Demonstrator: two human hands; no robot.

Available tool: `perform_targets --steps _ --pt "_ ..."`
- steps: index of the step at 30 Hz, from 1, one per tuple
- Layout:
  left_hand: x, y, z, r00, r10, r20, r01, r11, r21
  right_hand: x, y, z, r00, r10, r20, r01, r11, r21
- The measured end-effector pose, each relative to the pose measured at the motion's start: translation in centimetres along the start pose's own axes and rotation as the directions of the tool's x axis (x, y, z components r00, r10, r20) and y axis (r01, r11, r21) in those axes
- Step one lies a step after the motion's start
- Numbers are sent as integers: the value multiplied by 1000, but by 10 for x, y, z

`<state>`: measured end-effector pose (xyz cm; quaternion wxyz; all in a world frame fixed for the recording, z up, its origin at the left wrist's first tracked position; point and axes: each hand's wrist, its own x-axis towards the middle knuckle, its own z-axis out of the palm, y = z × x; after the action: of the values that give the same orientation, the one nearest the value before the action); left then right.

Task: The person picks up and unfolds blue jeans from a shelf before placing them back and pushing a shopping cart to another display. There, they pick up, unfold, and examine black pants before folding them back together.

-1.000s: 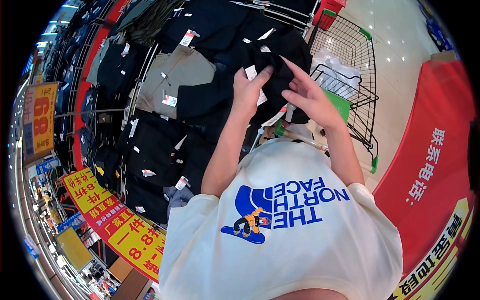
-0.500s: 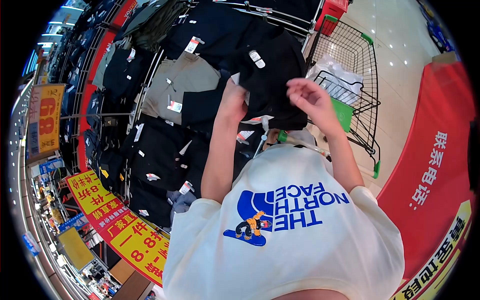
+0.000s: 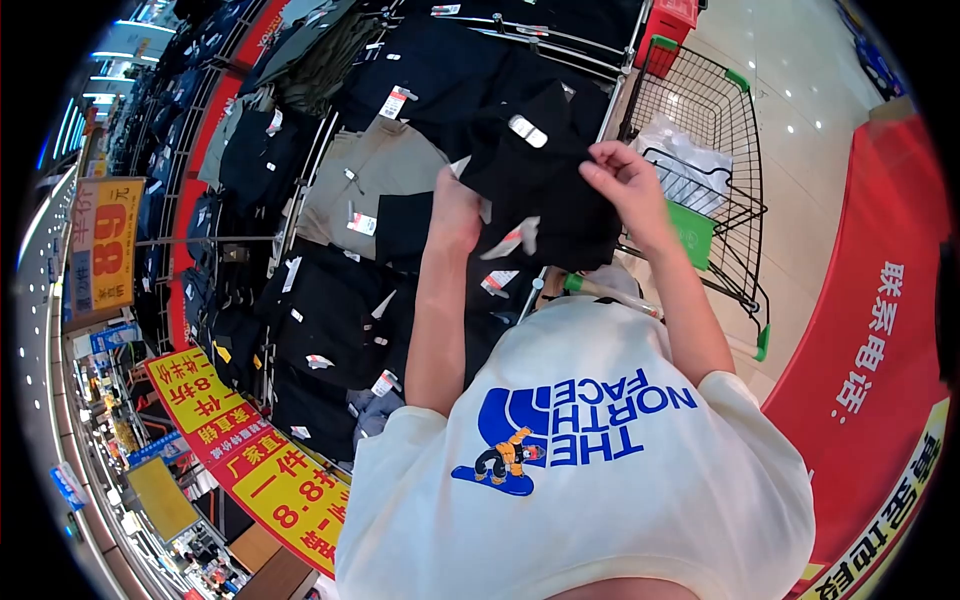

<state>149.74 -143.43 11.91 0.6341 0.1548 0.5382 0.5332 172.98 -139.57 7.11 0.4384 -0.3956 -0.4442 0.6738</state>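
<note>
- Over the clothes rack [image 3: 303,170], a black garment [image 3: 545,185] is held up clear of the stacked stock, seemingly so its face and hanging tag [image 3: 520,238] can be read.
- Left hand [image 3: 455,208]: closed on the garment's near edge, bearing its weight.
- Right hand [image 3: 625,185]: fingertips pinching the far upper edge, keeping the cloth spread.
- Shopping cart [image 3: 700,90], just beside the rack: holds a white plastic bag [image 3: 680,150] and a green item [image 3: 692,232].

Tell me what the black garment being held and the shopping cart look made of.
Black garment, in left hand and right hand: soft matte fabric, perhaps cotton; it creases and drapes. Shopping cart: thin dark-coated metal wire, by its open grid, green plastic corners.
</note>
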Motion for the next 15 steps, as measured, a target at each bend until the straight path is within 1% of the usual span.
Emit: perform_targets --steps 2,3,4,6,7,8,9,10,11,12,13,14,15 --pt "6 2 -11 984 171 -51 -162 974 157 6 -5 -12 997 22 -69 -12 991 134" --pt "6 1 -15 977 190 -94 -173 972 162 7 -9 -18 997 -12 -78 21 994 110" --pt "7 -1 -17 977 193 -95 -177 971 160 9 -15 -17 997 -14 -74 22 994 109" --pt "8 -7 -21 978 187 -88 -164 962 217 9 -23 -17 995 -18 -99 32 989 142" --pt "5 -2 -16 979 186 -89 -164 963 213 11 -23 -20 997 43 -65 -30 983 179" --pt "-2 9 -4 987 157 -20 -150 969 197 14 -25 -23 997 43 -63 -31 984 175" --pt "-6 18 4 990 131 50 -138 974 182 17 -27 -26 988 156 -15 -149 963 225" --pt "-6 22 6 990 134 48 -140 974 177 20 -29 -30 963 266 39 -266 926 268" --pt "-3 27 6 989 137 52 -145 955 259 24 -27 -38 963 265 42 -267 927 264" --pt "-2 32 6 989 140 56 -150 929 339 28 -25 -46 957 267 112 -286 934 215" --pt "-3 36 10 987 160 24 -155 889 432 29 -28 -46 946 270 182 -300 939 166" --pt "-5 41 13 986 164 23 -158 889 431 28 -31 -45 946 268 185 -298 940 164" --pt "-7 45 15 987 134 87 -158 880 448 26 -35 -45 947 259 191 -284 951 120"
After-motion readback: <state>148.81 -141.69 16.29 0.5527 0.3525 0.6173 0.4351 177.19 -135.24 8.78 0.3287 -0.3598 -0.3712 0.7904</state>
